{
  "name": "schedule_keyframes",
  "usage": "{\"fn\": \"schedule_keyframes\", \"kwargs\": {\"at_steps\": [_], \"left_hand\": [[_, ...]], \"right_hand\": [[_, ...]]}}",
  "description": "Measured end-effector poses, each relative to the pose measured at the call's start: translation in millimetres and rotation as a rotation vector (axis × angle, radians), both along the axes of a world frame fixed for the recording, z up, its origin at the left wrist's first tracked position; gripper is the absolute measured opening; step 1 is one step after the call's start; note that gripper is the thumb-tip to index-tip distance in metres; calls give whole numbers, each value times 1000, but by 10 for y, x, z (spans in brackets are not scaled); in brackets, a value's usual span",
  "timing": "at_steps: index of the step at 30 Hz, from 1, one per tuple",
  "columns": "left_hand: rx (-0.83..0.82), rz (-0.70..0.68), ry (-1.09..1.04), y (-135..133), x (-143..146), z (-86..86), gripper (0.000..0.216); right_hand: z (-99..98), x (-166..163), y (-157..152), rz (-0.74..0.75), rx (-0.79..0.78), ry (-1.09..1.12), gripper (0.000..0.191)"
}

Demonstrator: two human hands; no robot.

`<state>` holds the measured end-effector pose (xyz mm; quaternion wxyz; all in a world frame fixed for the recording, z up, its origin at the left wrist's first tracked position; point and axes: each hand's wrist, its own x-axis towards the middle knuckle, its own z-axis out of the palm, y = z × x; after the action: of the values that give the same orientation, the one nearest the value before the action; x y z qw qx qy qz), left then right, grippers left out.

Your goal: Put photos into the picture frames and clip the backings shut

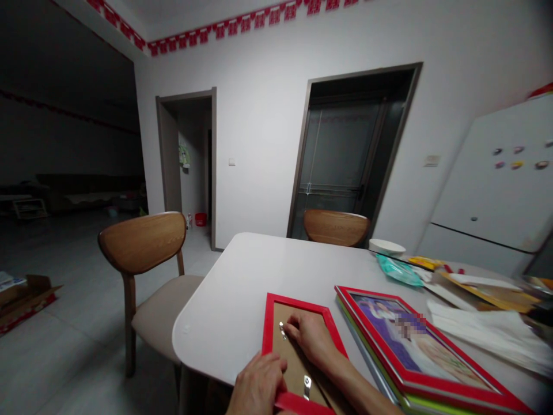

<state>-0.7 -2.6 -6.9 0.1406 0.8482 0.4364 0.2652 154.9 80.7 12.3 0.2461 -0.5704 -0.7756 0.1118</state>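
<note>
A red picture frame (pixel 268 323) lies face down at the near edge of the table, its brown backing board (pixel 298 360) showing. Wrapped over its left side near the bottom corner is my left hand (pixel 260 380), closed on the red edge. My right hand (pixel 309 339) is over the backing board with its fingers curled into a pinch. Its fingertips are beside a small metal hanger (pixel 282 328) near the upper end; whatever is between them is hidden. Another metal hanger (pixel 307 386) sits lower on the board, close to my right forearm.
To the right lies a stack of frames, topped by a red-framed photo (pixel 400 369). Beyond are white paper (pixel 488 331), a teal packet (pixel 398 270), a white bowl (pixel 386 247) and brown envelopes (pixel 496 291). Wooden chairs (pixel 144 239) (pixel 336 227) stand around the white table (pixel 216 311).
</note>
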Motion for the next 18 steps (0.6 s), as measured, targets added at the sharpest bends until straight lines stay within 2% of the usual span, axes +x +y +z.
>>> {"fn": "schedule_keyframes", "kwargs": {"at_steps": [5,10,13,15,18], "left_hand": [[48,1,-18,24,1,-56,42],[113,-14,-69,-7,-5,-54,46],[98,-8,-68,-9,3,-38,51],[73,-2,-50,5,10,-37,43],[46,2,-7,26,14,-38,41]], "right_hand": [[-23,-175,-8,98,33,-87,25],[-55,-228,-53,91,45,-165,27],[-38,-218,-103,119,50,-190,26],[-14,-179,-111,138,61,-192,24],[17,-34,-39,81,85,-186,23]]}}
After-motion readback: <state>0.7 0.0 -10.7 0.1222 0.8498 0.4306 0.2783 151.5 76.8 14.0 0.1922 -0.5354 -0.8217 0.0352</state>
